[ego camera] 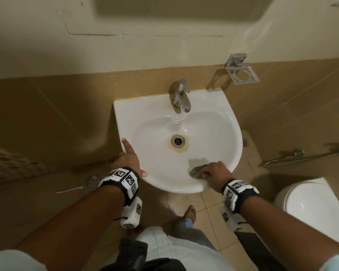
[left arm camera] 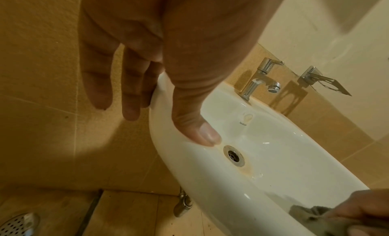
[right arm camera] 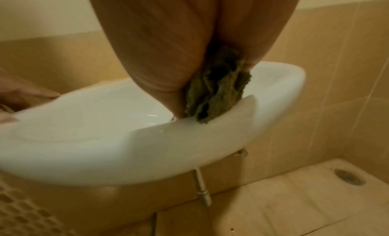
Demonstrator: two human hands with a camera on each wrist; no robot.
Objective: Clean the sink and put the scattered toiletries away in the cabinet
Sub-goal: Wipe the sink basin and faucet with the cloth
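Observation:
A white wall-hung sink (ego camera: 137,112) with a chrome tap (ego camera: 181,94) has a rust-stained drain (ego camera: 178,141). My left hand (ego camera: 133,157) rests on its left rim, with the fingers (left arm camera: 130,93) straight down the outside and the thumb (left arm camera: 195,126) lying on the inner slope of the sink (left arm camera: 273,156). My right hand (ego camera: 211,171) grips a bunched grey-green cloth (ego camera: 197,171) and presses it on the front right rim. In the right wrist view the cloth (right arm camera: 216,93) sits against the sink's (right arm camera: 126,148) edge. No toiletries are in view.
An empty chrome holder (ego camera: 242,72) hangs on the wall right of the tap. A toilet (ego camera: 311,208) stands at the right, below a metal rail (ego camera: 301,156). On the floor at the left are a round drain (ego camera: 93,181), a thin white stick (ego camera: 69,190) and a perforated basket (ego camera: 8,163).

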